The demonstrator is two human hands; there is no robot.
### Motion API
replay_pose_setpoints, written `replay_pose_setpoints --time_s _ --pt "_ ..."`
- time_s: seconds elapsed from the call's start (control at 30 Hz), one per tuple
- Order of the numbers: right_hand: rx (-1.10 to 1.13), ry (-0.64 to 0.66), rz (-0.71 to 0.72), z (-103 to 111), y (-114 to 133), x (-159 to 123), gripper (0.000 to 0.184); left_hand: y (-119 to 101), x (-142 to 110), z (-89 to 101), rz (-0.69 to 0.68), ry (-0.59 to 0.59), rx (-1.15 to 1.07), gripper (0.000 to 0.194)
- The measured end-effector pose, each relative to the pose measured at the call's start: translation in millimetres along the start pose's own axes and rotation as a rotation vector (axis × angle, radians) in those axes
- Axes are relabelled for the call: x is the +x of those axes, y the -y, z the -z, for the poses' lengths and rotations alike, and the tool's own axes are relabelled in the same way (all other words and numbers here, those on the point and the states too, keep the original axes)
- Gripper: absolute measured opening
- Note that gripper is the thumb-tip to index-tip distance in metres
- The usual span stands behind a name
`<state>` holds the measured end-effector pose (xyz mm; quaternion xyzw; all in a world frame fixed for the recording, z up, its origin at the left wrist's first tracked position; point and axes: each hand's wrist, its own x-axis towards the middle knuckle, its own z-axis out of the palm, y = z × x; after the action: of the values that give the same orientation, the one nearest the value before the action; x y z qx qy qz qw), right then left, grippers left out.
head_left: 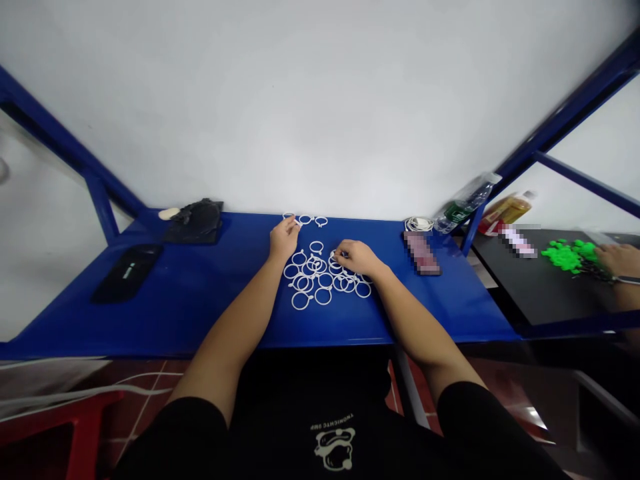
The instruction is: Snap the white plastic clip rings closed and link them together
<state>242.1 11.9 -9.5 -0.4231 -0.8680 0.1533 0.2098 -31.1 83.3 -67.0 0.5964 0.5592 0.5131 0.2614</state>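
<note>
Many thin white plastic rings, each with a small eyelet, lie in a loose pile (301, 283) on the blue table. Along the back edge by the wall, a few more form a short row, including one ring (321, 221). My left hand (284, 239) is at the left end of that row, its fingers bent together on a white ring (288, 215) partly hidden behind them. Over the upper right of the pile, my right hand (356, 257) points its curled fingers down, pinched at a ring whose hold is partly covered by the fingers.
A black case (127, 273) and crumpled black plastic (200, 220) lie left on the blue table (210, 320). To the right are a blurred-out phone (423, 253), a coiled white cable (419, 225) and a bottle (465, 203). Another person's hand (620, 259) touches green pieces (567, 256) farther right.
</note>
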Motion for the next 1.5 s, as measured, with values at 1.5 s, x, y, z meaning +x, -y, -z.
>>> replay_pose_setpoints --time_s 1.5 --pt "0.378 -0.503 -0.256 -7.2 -18.4 0.5 0.029 -47.8 -27.6 0.3 -0.321 0.299 0.393 0.027"
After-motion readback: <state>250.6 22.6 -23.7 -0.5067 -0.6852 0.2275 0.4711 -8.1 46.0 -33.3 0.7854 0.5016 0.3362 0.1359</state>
